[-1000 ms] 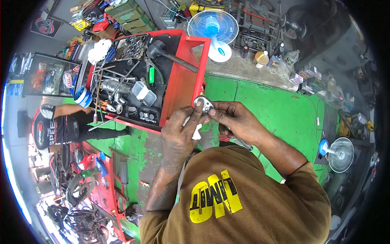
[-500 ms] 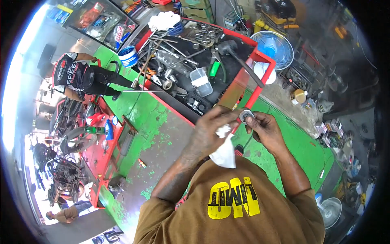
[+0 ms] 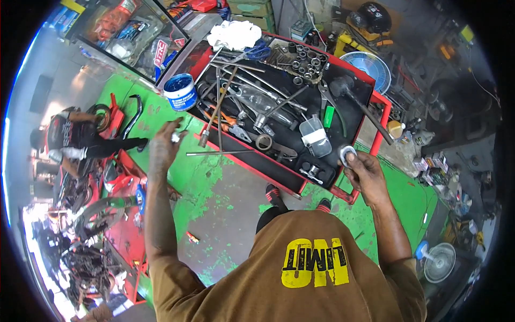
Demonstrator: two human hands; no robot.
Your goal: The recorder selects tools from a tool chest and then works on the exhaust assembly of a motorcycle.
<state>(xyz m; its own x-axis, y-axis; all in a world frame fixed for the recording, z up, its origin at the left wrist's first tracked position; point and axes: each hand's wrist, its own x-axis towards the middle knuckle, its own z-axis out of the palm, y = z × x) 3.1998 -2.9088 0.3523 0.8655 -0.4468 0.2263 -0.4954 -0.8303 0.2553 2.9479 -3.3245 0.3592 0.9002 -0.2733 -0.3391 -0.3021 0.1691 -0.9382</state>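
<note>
My left hand reaches out at the left, over the green floor just below a blue-and-white tub. A bit of white tissue shows between its bent fingers; most of it is hidden. At the tool cart's near right corner, my right hand grips a small round metal part, pale at the rim and darker inside, with the thumb pressed on it. Next to that hand, on the cart, lie a clear plastic box and green-handled pliers.
Wrenches, a hammer, sockets and a white rag crowd the red cart. A long rod sticks out past its left edge. At the left, another person bends near motorcycles. A fan stands behind the cart.
My left hand has swung away from the right one, leftward toward the tub; the hanging white tissue no longer shows. My right hand, still gripping the round part, has shifted slightly right.
</note>
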